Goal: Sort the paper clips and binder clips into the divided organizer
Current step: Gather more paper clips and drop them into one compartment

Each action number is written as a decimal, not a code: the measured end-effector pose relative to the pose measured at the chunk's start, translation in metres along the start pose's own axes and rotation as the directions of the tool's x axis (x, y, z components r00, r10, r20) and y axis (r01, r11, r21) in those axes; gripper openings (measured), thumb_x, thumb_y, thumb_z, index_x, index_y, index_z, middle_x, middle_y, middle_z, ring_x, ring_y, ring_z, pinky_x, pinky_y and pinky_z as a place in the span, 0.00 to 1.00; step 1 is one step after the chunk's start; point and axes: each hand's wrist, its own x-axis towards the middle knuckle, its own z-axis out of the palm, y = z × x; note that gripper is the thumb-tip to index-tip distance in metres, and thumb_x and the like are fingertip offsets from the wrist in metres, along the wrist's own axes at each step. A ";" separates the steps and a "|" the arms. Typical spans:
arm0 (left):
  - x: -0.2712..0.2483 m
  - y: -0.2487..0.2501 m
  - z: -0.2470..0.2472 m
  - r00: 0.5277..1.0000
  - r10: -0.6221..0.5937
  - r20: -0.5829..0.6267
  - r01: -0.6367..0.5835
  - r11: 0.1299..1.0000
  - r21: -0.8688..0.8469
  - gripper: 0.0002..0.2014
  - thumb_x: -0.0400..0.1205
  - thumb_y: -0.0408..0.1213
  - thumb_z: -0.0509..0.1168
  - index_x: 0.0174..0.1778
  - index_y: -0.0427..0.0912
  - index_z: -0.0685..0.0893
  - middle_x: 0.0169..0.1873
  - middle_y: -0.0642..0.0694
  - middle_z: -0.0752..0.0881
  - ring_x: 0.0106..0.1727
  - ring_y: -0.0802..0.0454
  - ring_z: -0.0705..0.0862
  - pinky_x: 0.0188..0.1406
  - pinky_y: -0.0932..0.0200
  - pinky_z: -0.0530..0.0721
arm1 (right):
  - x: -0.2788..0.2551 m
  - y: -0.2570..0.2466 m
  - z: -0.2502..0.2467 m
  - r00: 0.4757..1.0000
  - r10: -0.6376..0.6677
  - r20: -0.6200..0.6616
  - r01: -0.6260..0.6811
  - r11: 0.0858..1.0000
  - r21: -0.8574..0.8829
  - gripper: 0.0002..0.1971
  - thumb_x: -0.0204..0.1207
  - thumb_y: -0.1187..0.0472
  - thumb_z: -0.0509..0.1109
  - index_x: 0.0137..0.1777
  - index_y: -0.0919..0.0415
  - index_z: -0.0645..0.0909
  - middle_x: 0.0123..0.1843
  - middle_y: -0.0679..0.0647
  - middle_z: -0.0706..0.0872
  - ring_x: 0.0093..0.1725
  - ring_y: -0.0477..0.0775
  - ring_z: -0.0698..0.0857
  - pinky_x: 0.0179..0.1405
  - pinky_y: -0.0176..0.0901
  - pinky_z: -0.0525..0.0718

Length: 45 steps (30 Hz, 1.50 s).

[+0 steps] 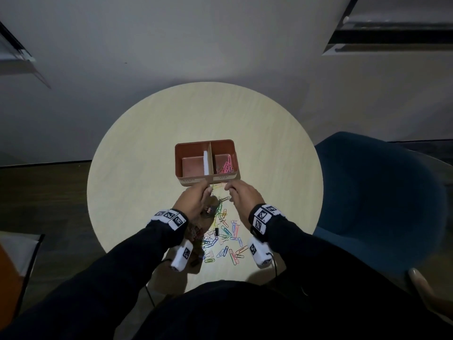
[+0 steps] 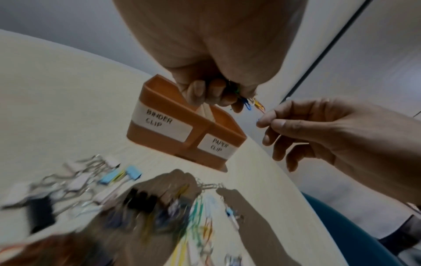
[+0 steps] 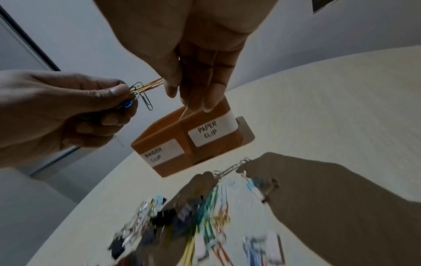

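Both hands hover just short of the organizer [image 1: 206,160]. Left hand [image 1: 193,202] is curled round a tangle of paper clips [image 3: 139,90]; right hand [image 1: 242,195] pinches the far end of that tangle. Beneath them, loose paper clips [image 1: 225,239] and binder clips [image 2: 123,175] litter the round table [image 1: 137,143]. Beyond, a few pink clips [image 1: 226,166] lie in the organizer's right compartment.

- Our head camera sits high and looks straight down at the round table [image 1: 147,148], far enough to see all of it.
- Our left wrist camera is low and close, looking along the left hand [image 2: 205,54] toward the organizer [image 2: 159,142].
- Our right wrist camera does the same from the other side.
- All three views share the organizer and both hands.
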 end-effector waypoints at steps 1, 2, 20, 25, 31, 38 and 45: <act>0.007 0.005 -0.005 1.000 0.009 -0.013 -0.009 1.000 0.001 0.14 0.89 0.44 0.53 0.45 0.40 0.75 0.36 0.46 0.80 0.36 0.47 0.77 0.31 0.53 0.69 | 0.007 -0.001 -0.005 1.000 -0.006 -0.025 0.006 1.000 0.010 0.10 0.85 0.61 0.59 0.55 0.48 0.80 0.56 0.46 0.86 0.46 0.52 0.87 0.45 0.49 0.86; 0.015 0.010 -0.010 1.000 0.013 -0.028 -0.013 1.000 0.003 0.14 0.89 0.44 0.53 0.46 0.39 0.77 0.36 0.46 0.80 0.36 0.48 0.76 0.31 0.54 0.67 | 0.015 -0.002 -0.010 0.999 -0.009 -0.041 0.009 1.000 0.017 0.10 0.84 0.61 0.60 0.55 0.47 0.80 0.55 0.46 0.86 0.45 0.51 0.86 0.45 0.49 0.86; 0.133 0.041 -0.011 0.953 -0.272 0.134 0.208 0.907 0.365 0.16 0.84 0.31 0.60 0.68 0.34 0.74 0.67 0.31 0.76 0.63 0.34 0.81 0.58 0.46 0.81 | 0.109 -0.010 -0.041 0.963 0.175 0.206 -0.126 0.965 -0.232 0.13 0.82 0.67 0.59 0.62 0.59 0.80 0.60 0.61 0.84 0.54 0.65 0.85 0.47 0.47 0.80; 0.127 0.039 -0.012 0.969 -0.199 0.146 0.149 0.944 0.295 0.23 0.81 0.24 0.61 0.73 0.37 0.72 0.69 0.34 0.72 0.66 0.36 0.78 0.64 0.48 0.79 | 0.098 -0.008 -0.043 0.980 0.142 0.138 -0.115 0.975 -0.189 0.10 0.81 0.68 0.59 0.58 0.61 0.79 0.57 0.60 0.84 0.52 0.64 0.84 0.50 0.53 0.83; 0.076 0.031 -0.005 0.997 0.044 -0.069 -0.030 0.981 0.191 0.04 0.82 0.32 0.62 0.51 0.40 0.76 0.48 0.40 0.82 0.42 0.41 0.82 0.36 0.55 0.74 | 0.060 -0.005 -0.033 0.998 0.051 0.031 -0.047 0.991 -0.128 0.06 0.81 0.64 0.60 0.53 0.55 0.75 0.50 0.52 0.81 0.42 0.58 0.81 0.40 0.47 0.79; 0.019 -0.014 0.051 0.981 -0.124 0.147 0.078 0.954 0.288 0.10 0.83 0.47 0.60 0.43 0.43 0.77 0.40 0.43 0.84 0.41 0.39 0.84 0.36 0.53 0.80 | 0.023 0.018 0.009 0.969 0.100 0.225 -0.054 0.978 -0.200 0.08 0.83 0.61 0.61 0.59 0.53 0.77 0.59 0.52 0.81 0.52 0.59 0.83 0.48 0.48 0.80; 0.005 -0.038 0.079 0.952 -0.199 0.232 0.102 0.922 0.373 0.15 0.80 0.38 0.63 0.63 0.44 0.77 0.55 0.41 0.78 0.51 0.36 0.84 0.38 0.50 0.78 | 0.019 0.037 0.042 0.891 0.036 0.453 0.135 0.931 -0.339 0.27 0.79 0.64 0.68 0.78 0.55 0.68 0.74 0.59 0.69 0.72 0.62 0.71 0.63 0.56 0.79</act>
